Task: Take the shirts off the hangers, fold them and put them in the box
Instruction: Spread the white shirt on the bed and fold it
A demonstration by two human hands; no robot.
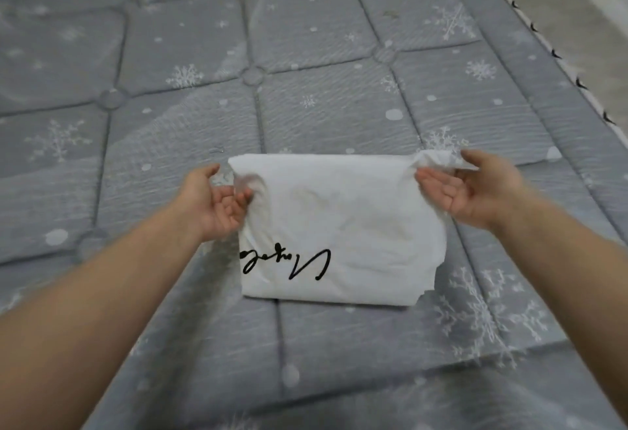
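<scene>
White cotton shirt [336, 225], folded to a compact rectangle, lies on the bed [170, 55], centre-near in view. Black script print shows at its near-left corner, upside down to the wearer. Near edge looks flat on the mattress; far edge lifted slightly at both corners.

Left hand [217, 201]: palm up, fingers [238, 203] curled under the far-left corner, pinching cloth w/ thumb above. Right hand [472, 188]: palm up, fingers [431, 179] straight and together under the far-right corner; cloth bunches between thumb and fingers, so a light pinch.

No box or hangers in view; location cannot be told.

Assessment: step in hand appears to be lifting the folded shirt for transfer to the box, or one last fold toward the body; cannot tell which.

Recommendations:
- Right corner is crumpled and loose vs. left. Tuck it flat before lifting, else the layers will splay.
- Near-right edge shows ragged, offset layers. Square them up first.
- For transfer, slide both hands further under, approx. to mid-length, so the stack is carried on the palms, not hung from two corners.
- Keep both hands level; thin cotton sags and unfolds if one side leads.
- Lower flat into the box, then withdraw hands sideways.
</scene>
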